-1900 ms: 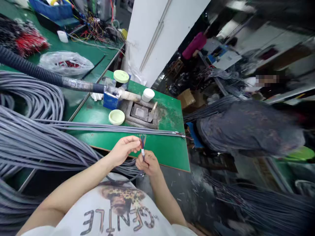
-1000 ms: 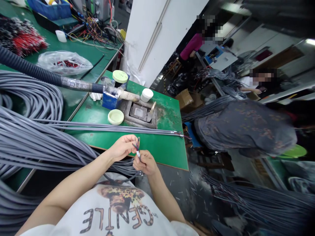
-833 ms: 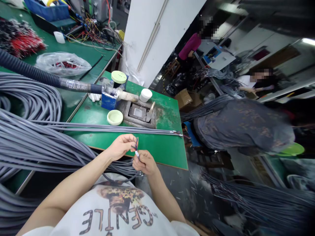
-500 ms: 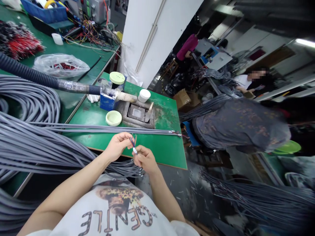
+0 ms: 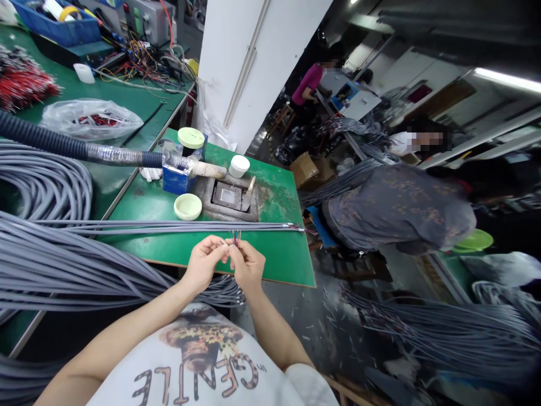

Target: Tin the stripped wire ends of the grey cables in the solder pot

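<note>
Thin coloured wires (image 5: 236, 237) fan out at a cable's end between my two hands, above the front part of the green board (image 5: 276, 256). My left hand (image 5: 205, 260) pinches at a dark wire with thumb and fingertips. Wrapped round the base of the wires, my right hand (image 5: 248, 265) hides the cable's sheath; its fingertips meet those of my left hand. Just beyond lie several grey cables (image 5: 211, 226) in a row, their stripped ends to the right. A large bundle of grey cables (image 5: 84, 265) spreads at the left.
A square metal pot (image 5: 229, 197) with a scraper sits on the board, beside a pale green lid (image 5: 187, 207), a white cup (image 5: 239, 166) and a hose nozzle (image 5: 209, 170). Coiled cable (image 5: 54, 177) lies left. A person in a patterned top (image 5: 397, 206) is at the right.
My right hand has turned and moved up over the cable end, covering its white part. My left hand has come against its fingertips. The view has shifted slightly right.
</note>
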A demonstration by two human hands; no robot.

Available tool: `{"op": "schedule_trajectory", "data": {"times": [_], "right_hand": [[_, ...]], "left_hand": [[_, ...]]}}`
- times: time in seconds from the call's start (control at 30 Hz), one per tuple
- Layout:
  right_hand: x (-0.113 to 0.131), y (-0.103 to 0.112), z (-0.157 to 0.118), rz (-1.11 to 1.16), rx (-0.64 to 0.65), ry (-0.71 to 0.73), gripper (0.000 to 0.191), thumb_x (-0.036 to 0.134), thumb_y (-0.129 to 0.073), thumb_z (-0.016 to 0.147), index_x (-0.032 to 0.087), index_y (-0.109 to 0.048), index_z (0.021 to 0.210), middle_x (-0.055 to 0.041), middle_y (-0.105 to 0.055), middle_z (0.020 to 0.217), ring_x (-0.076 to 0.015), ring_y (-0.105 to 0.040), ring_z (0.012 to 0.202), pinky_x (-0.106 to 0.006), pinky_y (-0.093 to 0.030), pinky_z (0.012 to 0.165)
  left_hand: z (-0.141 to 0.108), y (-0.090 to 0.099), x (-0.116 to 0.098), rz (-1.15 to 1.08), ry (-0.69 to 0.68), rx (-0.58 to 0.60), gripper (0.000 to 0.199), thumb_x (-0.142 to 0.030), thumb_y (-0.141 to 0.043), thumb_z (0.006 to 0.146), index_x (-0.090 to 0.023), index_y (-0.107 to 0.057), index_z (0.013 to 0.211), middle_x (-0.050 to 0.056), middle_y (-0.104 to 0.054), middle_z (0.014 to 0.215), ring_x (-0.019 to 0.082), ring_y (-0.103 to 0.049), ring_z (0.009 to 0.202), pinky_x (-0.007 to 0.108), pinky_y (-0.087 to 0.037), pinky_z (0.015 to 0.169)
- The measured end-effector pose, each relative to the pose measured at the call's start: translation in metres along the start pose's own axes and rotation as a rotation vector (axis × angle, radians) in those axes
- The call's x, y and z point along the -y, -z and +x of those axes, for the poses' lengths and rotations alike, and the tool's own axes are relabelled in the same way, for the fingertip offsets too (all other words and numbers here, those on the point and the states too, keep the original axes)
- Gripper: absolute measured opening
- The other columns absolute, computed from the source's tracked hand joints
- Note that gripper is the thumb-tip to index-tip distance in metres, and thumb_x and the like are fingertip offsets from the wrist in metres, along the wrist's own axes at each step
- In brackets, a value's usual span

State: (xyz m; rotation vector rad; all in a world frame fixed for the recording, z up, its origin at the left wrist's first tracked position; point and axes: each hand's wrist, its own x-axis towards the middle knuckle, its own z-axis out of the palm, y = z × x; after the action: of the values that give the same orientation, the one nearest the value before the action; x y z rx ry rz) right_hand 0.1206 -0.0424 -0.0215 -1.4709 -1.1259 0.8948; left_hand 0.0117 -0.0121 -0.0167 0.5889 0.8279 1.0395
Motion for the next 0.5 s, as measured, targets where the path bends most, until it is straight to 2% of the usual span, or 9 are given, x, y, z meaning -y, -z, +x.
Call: {"op": "schedule_trajectory", "data": {"times": [0.17, 0.3, 0.4, 0.5], "right_hand": [[0.006, 0.005, 0.007, -0.042, 0.088, 0.015, 0.024, 0.038, -0.057, 0.085, 0.019, -0.067, 0.075, 0.0004, -0.056, 0.06, -0.0114, -0.049, 0.052, -0.025, -0.041, 0.055], [0.015, 0.008, 0.012, -0.13, 0.162, 0.045, 0.027, 0.038, -0.057, 0.084, 0.018, -0.063, 0.067, 0.0013, -0.053, 0.059, -0.0103, -0.044, 0.054, -0.024, -0.037, 0.055], [0.023, 0.012, 0.022, -0.155, 0.217, 0.057, 0.027, 0.038, -0.057, 0.082, 0.017, -0.061, 0.066, 0.0027, -0.05, 0.057, -0.0091, -0.039, 0.052, -0.023, -0.033, 0.053], [0.03, 0.016, 0.045, -0.174, 0.239, 0.042, 0.028, 0.04, -0.057, 0.08, 0.017, -0.058, 0.064, 0.0045, -0.042, 0.052, -0.0082, -0.034, 0.048, -0.023, -0.028, 0.049]], "left_hand": [[0.0, 0.008, 0.005, 0.112, -0.148, -0.062, 0.02, -0.03, -0.074, 0.07, -0.016, -0.06, 0.072, -0.003, -0.06, 0.059, 0.008, -0.053, 0.055, 0.021, -0.043, 0.058], [-0.001, 0.013, 0.004, 0.178, -0.164, -0.112, 0.018, -0.029, -0.074, 0.07, -0.016, -0.061, 0.071, -0.002, -0.062, 0.059, 0.009, -0.054, 0.054, 0.021, -0.043, 0.058], [-0.001, 0.022, -0.005, 0.172, -0.186, -0.161, 0.017, -0.029, -0.072, 0.071, -0.017, -0.06, 0.071, -0.002, -0.061, 0.059, 0.009, -0.053, 0.053, 0.021, -0.043, 0.057], [0.001, 0.038, -0.021, 0.219, -0.317, -0.291, 0.015, -0.03, -0.068, 0.074, -0.018, -0.059, 0.071, -0.003, -0.059, 0.059, 0.009, -0.052, 0.053, 0.021, -0.042, 0.057]]}}
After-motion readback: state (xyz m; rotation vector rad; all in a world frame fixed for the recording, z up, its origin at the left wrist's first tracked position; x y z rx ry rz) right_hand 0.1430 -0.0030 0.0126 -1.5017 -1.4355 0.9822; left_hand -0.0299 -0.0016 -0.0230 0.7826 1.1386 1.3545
